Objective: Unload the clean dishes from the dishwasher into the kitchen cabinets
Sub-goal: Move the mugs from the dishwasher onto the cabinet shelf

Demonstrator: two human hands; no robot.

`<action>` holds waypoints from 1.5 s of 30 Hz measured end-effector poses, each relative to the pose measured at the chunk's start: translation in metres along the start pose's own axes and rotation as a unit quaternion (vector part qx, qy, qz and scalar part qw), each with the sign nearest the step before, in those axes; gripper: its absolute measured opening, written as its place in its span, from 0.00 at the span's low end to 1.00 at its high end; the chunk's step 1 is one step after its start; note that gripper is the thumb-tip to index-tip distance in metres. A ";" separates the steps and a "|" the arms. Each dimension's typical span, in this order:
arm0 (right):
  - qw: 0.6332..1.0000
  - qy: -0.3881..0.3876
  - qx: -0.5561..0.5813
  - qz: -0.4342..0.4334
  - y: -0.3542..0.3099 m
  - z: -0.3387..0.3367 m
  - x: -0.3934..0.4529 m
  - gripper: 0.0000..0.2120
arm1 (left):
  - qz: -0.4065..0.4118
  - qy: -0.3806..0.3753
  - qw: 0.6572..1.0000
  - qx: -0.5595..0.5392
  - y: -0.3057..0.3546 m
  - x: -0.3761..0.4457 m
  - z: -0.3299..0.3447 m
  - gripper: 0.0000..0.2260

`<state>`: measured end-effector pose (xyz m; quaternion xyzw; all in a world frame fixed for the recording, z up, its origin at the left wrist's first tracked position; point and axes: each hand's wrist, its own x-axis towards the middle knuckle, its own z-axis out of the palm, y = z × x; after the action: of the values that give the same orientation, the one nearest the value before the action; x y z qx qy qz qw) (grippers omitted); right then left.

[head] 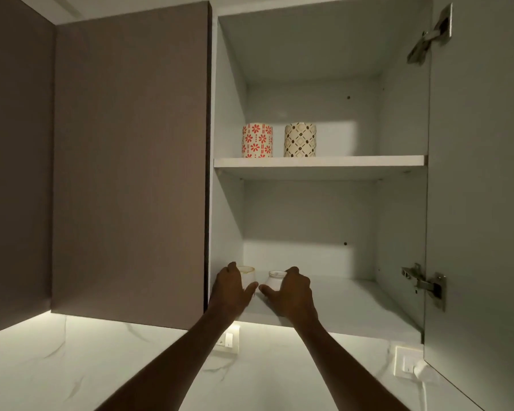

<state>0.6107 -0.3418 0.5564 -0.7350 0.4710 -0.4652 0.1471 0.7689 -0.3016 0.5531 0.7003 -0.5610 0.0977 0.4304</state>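
An open wall cabinet shows two white shelves. On the bottom shelf at its left front, my left hand grips a small pale cup with a gold-toned rim. Right beside it my right hand curls round a small white cup standing upside down. Both cups are partly hidden by my fingers. On the upper shelf stand a cup with red flowers and a cup with a brown diamond pattern.
The cabinet door stands open at the right with hinges on its inner side. A closed brown cabinet door is on the left. Below are a marble backsplash, a switch and a socket with a white plug.
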 end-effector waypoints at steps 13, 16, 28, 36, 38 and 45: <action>0.998 -0.004 -0.060 0.019 -0.005 -0.005 -0.006 0.49 | -0.036 0.016 0.994 -0.105 -0.001 -0.015 -0.002 0.45; 0.996 0.001 -0.094 0.005 -0.010 -0.012 -0.022 0.56 | -0.002 0.008 0.996 -0.091 -0.004 -0.036 -0.015 0.38; 0.950 0.057 -0.270 -0.143 0.008 -0.038 -0.192 0.48 | 0.228 0.014 0.960 0.163 -0.050 -0.180 -0.059 0.32; 0.954 0.017 -0.291 -0.066 0.048 -0.075 -0.363 0.39 | 0.243 -0.070 0.964 0.079 -0.022 -0.310 -0.052 0.34; 0.956 0.002 -0.292 -0.020 0.062 -0.094 -0.407 0.38 | 0.254 -0.104 0.959 0.067 -0.009 -0.347 -0.041 0.35; 0.938 -0.022 -0.292 0.183 0.113 -0.180 -0.570 0.40 | 0.295 -0.245 0.924 -0.008 0.055 -0.500 0.008 0.38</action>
<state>0.3298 0.1128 0.2661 -0.6564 0.7095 -0.2557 0.0189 0.5426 0.0439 0.2657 0.5017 -0.8309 0.0411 0.2372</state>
